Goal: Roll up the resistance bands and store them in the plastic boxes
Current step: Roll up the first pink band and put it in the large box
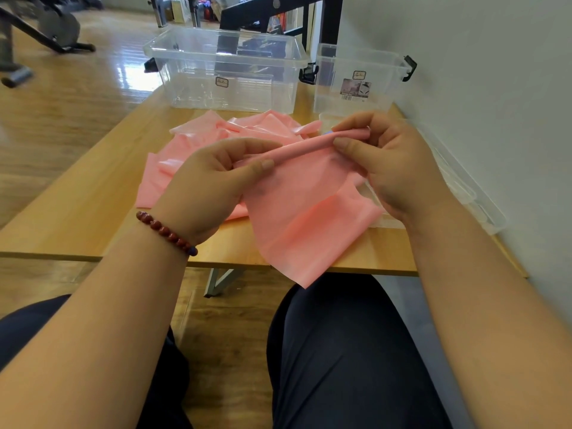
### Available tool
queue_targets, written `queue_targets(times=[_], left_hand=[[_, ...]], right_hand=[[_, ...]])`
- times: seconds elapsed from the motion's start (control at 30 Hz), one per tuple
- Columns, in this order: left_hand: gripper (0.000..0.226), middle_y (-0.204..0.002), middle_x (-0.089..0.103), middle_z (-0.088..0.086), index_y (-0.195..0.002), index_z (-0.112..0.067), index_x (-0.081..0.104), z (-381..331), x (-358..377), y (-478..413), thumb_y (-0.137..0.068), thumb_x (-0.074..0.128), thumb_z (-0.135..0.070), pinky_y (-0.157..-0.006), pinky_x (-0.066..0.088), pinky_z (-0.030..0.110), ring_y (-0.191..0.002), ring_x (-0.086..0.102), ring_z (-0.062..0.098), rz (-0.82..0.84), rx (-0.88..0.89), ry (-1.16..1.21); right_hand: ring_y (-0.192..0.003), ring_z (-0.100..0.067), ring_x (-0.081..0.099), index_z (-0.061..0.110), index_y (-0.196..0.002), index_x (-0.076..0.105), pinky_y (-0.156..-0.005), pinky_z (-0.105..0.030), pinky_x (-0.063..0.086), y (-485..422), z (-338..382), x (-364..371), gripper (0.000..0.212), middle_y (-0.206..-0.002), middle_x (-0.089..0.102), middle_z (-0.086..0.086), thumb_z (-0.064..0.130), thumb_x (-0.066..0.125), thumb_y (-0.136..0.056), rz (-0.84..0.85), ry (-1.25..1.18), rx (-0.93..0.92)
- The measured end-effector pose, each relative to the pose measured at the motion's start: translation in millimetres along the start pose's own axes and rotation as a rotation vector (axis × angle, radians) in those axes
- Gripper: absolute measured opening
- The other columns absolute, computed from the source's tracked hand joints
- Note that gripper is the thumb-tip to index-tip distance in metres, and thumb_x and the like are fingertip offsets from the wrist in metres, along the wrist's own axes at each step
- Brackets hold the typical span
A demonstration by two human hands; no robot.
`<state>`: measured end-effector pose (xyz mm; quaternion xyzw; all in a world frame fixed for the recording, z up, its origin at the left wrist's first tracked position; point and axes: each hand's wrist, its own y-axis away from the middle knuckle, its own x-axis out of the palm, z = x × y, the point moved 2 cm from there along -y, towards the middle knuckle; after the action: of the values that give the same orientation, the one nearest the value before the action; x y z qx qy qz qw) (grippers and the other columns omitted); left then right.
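While the left hand [213, 181] pinches the near-left end of the rolled edge between thumb and curled fingers, the right hand [387, 162] pinches the far-right end likewise, holding the pink resistance band [303, 212] above the wooden table [77, 212]. Its loose sheet hangs past the near table edge, with more pink material crumpled behind the hands. At the far side stand the large box [229, 69] and, to its right, the small box [359, 78].

Two plastic boxes [227, 69] stand side by side at the counter's [77, 196] far end; the band [303, 212] lies before them, overhanging the near edge.
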<state>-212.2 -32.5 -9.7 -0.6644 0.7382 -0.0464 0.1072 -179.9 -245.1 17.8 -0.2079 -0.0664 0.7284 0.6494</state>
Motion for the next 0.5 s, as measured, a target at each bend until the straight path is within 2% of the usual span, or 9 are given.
queue_targets(times=[0.1,0.13,0.17,0.23,0.3,0.4,0.5], left_hand=[[0.022,-0.095,0.073,-0.008,-0.091,-0.033,0.077,-1.7,1.0,-0.1,-0.092,0.065,-0.014,-0.076,0.058,0.033,-0.091,0.066,0.014,-0.093,0.02,0.033],[0.025,-0.089,0.073,-0.01,-0.09,-0.032,0.076,-2.3,1.0,-0.1,-0.092,0.063,-0.01,-0.072,0.058,0.03,-0.086,0.065,0.01,-0.126,0.013,0.05],[0.026,-0.087,0.072,-0.01,-0.09,-0.03,0.075,-2.2,0.4,-0.2,-0.092,0.063,-0.008,-0.069,0.057,0.028,-0.083,0.065,0.009,-0.142,0.005,0.061],[0.026,-0.097,0.072,-0.003,-0.093,-0.029,0.076,-0.8,-1.3,-0.5,-0.09,0.064,-0.006,-0.07,0.055,0.028,-0.089,0.064,0.016,-0.137,-0.019,0.063],[0.018,-0.105,0.07,0.003,-0.094,-0.029,0.076,0.0,-1.5,0.0,-0.086,0.069,-0.013,-0.074,0.055,0.031,-0.098,0.064,0.021,-0.108,-0.048,0.059],[0.016,-0.097,0.071,0.001,-0.093,-0.026,0.076,0.1,0.5,1.0,-0.077,0.071,-0.028,-0.073,0.054,0.029,-0.093,0.064,0.018,-0.096,-0.088,0.098],[0.021,-0.098,0.071,0.003,-0.095,-0.028,0.075,1.7,1.3,0.6,-0.075,0.072,-0.029,-0.077,0.054,0.03,-0.094,0.064,0.018,-0.09,-0.112,0.061]], right_hand=[[-0.059,0.003,0.058,0.026,-0.086,0.068,-0.051,-0.01,0.042,0.8,1.3,1.3,0.019,-0.069,0.067,0.013,0.008,0.069,-0.089,-0.008,0.064,0.012],[-0.058,0.004,0.056,0.026,-0.086,0.068,-0.05,-0.009,0.04,0.9,1.7,2.2,0.018,-0.068,0.066,0.014,0.008,0.069,-0.089,-0.008,0.079,0.008],[-0.061,0.005,0.057,0.026,-0.087,0.069,-0.053,-0.01,0.041,0.6,2.1,3.3,0.019,-0.07,0.066,0.015,0.007,0.068,-0.089,-0.006,0.087,-0.003],[-0.07,0.005,0.06,0.025,-0.088,0.069,-0.062,-0.011,0.045,-1.3,1.2,4.5,0.024,-0.073,0.067,0.017,0.002,0.067,-0.089,-0.008,0.084,-0.018],[-0.071,0.004,0.06,0.024,-0.088,0.068,-0.064,-0.01,0.044,-4.0,-0.7,4.7,0.028,-0.079,0.069,0.012,-0.003,0.064,-0.088,-0.007,0.082,-0.015],[-0.078,0.0,0.062,0.027,-0.085,0.066,-0.069,-0.011,0.043,-5.9,-0.2,6.0,0.033,-0.091,0.072,-0.001,-0.006,0.061,-0.087,0.016,0.103,-0.029],[-0.08,-0.002,0.062,0.029,-0.083,0.065,-0.074,-0.016,0.045,-8.0,-0.9,6.7,0.035,-0.091,0.072,0.002,-0.005,0.06,-0.087,0.013,0.121,-0.033]])
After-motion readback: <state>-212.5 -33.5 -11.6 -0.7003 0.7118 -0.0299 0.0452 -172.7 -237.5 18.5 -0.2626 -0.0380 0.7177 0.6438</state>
